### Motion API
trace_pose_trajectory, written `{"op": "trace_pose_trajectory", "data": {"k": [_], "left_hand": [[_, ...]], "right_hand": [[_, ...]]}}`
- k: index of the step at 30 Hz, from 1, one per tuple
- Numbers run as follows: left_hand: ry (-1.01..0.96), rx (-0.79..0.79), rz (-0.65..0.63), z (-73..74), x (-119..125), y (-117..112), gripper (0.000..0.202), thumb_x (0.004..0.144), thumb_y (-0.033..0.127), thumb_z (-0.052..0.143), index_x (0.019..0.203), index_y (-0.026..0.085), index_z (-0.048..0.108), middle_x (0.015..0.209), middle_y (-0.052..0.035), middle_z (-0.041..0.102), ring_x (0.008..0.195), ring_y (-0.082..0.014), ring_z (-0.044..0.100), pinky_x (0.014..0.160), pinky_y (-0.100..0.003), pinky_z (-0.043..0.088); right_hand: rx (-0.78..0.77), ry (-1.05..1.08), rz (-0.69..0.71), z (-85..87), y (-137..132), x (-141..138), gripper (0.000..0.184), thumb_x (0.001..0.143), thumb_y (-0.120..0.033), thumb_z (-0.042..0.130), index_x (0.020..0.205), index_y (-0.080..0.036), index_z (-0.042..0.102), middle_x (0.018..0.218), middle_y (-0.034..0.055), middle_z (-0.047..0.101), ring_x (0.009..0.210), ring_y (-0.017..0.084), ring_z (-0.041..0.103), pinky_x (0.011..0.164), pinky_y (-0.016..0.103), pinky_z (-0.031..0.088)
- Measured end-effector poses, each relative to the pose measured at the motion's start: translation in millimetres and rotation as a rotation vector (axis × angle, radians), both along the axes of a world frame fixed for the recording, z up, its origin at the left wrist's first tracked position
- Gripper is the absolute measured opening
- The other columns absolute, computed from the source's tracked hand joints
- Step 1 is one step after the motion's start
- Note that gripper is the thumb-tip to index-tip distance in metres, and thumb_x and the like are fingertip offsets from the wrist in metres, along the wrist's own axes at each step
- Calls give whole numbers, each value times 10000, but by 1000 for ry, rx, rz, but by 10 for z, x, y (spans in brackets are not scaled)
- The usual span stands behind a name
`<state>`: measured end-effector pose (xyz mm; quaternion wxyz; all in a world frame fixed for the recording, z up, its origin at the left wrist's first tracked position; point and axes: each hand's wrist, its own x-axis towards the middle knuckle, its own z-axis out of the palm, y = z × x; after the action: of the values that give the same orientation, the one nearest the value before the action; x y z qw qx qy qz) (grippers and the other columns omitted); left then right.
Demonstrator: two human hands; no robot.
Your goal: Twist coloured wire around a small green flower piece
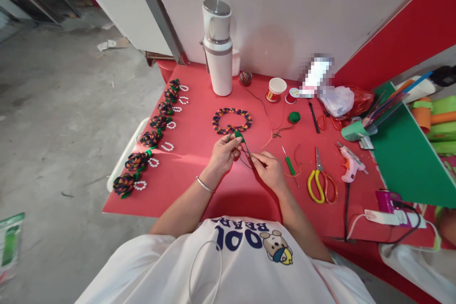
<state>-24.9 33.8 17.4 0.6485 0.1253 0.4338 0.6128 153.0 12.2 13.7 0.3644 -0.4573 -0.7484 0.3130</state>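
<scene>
Between the fingertips of my left hand [226, 153] is a small green crocheted piece [238, 137], pinched near the front of a multicoloured braided loop [232, 110]. My right hand [268, 170] is closed on green yarn [247, 150] that runs down from that piece. Whether a hook is also in those fingers I cannot tell. Beyond the hands lies a green yarn ball [294, 117] with a loose tail. Right of my right hand rests a green-handled crochet hook [289, 164], beside yellow-and-orange-handled scissors [319, 180].
Several multicoloured yarn roses [150, 139] with bead loops [167, 146] line the table's left edge. A white thermos [219, 57] stands at the back near a paper cup [276, 89]. On the right are a pink glue gun [350, 164], a power strip [386, 217] and a pen holder [354, 130].
</scene>
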Motion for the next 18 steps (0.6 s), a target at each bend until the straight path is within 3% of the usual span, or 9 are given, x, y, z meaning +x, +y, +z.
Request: {"op": "trace_pose_trajectory", "data": {"k": [18], "left_hand": [[21,-9,-16,-1,-2,-6,402,607,265,922,807,181,583,571,44,600,388,-62,487,373,-173,290]], "right_hand": [[-10,-17,-13,-4,-3,14,255,979,-230,604,1103,-232,827,881,66,777,787,188,724,758,294,582]]}}
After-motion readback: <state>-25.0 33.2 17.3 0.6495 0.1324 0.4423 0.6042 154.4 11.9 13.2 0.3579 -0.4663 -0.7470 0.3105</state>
